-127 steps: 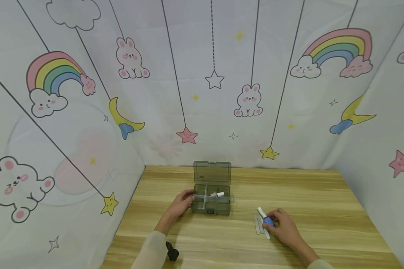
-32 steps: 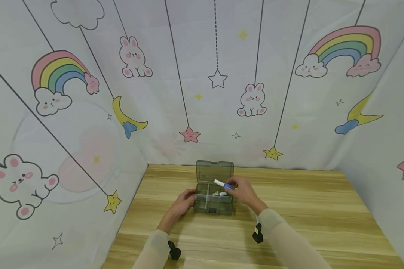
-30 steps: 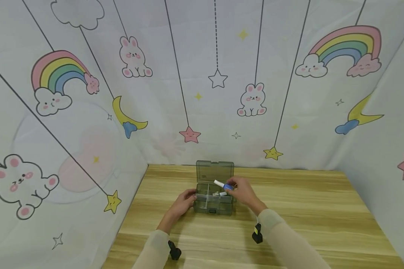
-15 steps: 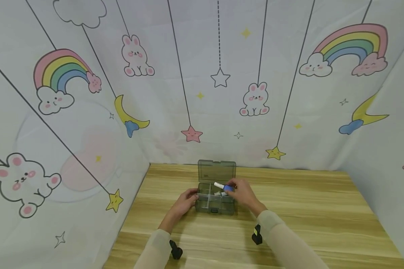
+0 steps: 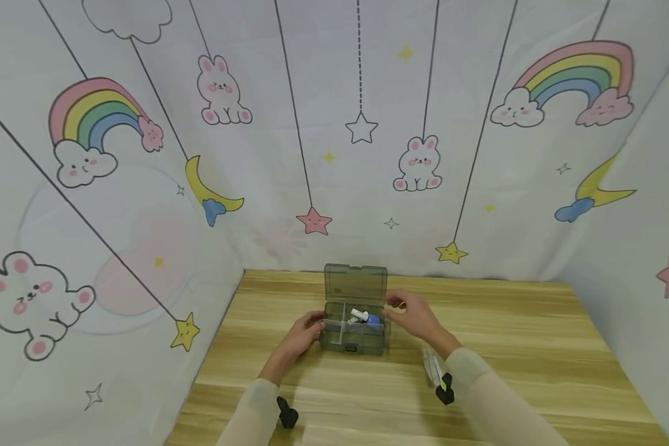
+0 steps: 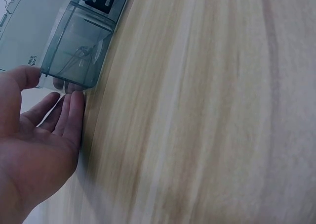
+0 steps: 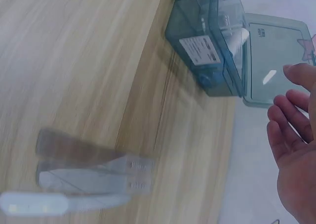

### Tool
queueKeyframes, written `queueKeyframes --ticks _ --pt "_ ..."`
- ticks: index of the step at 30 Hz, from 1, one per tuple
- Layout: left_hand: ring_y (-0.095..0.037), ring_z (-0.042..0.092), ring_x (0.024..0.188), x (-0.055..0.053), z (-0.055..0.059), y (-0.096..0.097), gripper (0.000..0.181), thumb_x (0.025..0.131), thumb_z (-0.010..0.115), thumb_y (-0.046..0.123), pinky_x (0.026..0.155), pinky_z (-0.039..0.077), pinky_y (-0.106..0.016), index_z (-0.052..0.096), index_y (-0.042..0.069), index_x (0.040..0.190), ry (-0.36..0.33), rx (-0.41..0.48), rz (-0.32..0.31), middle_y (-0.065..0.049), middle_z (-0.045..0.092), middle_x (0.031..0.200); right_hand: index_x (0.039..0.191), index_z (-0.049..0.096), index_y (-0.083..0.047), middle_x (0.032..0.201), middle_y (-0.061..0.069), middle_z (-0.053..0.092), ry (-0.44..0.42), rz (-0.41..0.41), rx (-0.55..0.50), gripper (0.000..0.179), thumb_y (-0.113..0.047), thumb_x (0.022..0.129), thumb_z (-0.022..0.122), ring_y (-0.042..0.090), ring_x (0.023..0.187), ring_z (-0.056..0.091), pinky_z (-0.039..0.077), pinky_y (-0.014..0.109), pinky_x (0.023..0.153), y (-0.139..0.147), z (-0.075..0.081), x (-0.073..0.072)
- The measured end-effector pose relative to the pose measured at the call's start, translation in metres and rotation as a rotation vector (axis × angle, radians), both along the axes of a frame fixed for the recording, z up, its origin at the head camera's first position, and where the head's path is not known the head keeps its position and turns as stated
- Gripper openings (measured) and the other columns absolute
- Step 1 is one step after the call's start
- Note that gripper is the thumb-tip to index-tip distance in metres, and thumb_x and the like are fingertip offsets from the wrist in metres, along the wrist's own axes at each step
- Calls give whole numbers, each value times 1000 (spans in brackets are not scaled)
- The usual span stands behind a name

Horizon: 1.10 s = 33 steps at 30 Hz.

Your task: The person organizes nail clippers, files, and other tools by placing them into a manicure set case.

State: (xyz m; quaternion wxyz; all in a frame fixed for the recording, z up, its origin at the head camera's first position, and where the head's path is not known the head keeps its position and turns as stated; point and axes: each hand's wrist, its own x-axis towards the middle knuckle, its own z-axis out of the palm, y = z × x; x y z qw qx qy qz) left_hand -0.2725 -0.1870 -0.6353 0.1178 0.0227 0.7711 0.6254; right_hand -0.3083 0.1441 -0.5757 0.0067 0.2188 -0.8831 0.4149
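Observation:
A translucent grey-green divided box stands on the table with its lid raised. In its rear right compartment lies a small blue bottle with a white cap, beside small white and clear items whose kind I cannot tell. My left hand touches the box's left side with thumb and fairly straight fingers. In the left wrist view its fingertips meet the lower wall. My right hand is at the box's right side, holding nothing. Its fingers are loosely bent and apart from the box in the right wrist view.
Flat clear strips and a slim piece with a white handle lie on the wooden table, right of the box, partly under my right forearm. Black wrist devices hang by both sleeves. A printed cloth encloses the table's back and sides.
My right hand picked the blue bottle up from beside the clear strips, carried it left over the box and let it go inside. It has since drawn back slightly right. The left hand stayed.

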Motion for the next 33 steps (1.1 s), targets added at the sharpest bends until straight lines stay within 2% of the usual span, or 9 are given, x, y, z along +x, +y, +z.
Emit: queueKeyframes --ticks 5,10,17,23,29,33 --pt "-42 50 141 0 1 1 49 112 53 18 109 49 -55 46 -4 155 12 -1 10 -26 49 155 122 73 -2 112 9 73 45 10 4 28 -15 98 79 22 99 68 58 47 89 21 1 7" --pt "-42 51 140 0 1 0 49 112 53 17 109 49 -55 46 -4 155 12 3 8 -26 50 154 115 75 -5 109 7 71 90 7 23 22 -14 96 81 21 94 67 59 42 82 40 -7 19" --pt "-41 51 140 0 -1 0 49 112 53 18 109 49 -55 45 -3 156 9 2 0 -25 50 155 114 75 -3 105 7 71 89 -27 47 22 -14 96 81 18 91 66 58 35 79 67 -22 40" --pt "-41 50 141 0 -1 -1 49 113 51 18 110 49 -54 43 -4 156 8 -2 -20 -26 48 156 113 75 1 102 6 72 76 -70 8 22 -8 94 81 15 90 66 59 33 79 89 -37 58" --pt "-41 50 141 0 -1 -1 48 113 51 17 109 49 -54 44 -4 156 11 2 -19 -26 49 155 108 75 1 95 -1 71 128 -81 7 19 -5 91 83 13 85 66 58 29 73 108 -49 75" --pt "-42 50 140 0 2 -1 48 114 50 17 109 50 -54 44 -5 156 20 2 -24 -28 48 155 107 75 1 95 -1 71 97 -86 4 19 -5 91 83 10 84 65 58 27 71 118 -55 85"
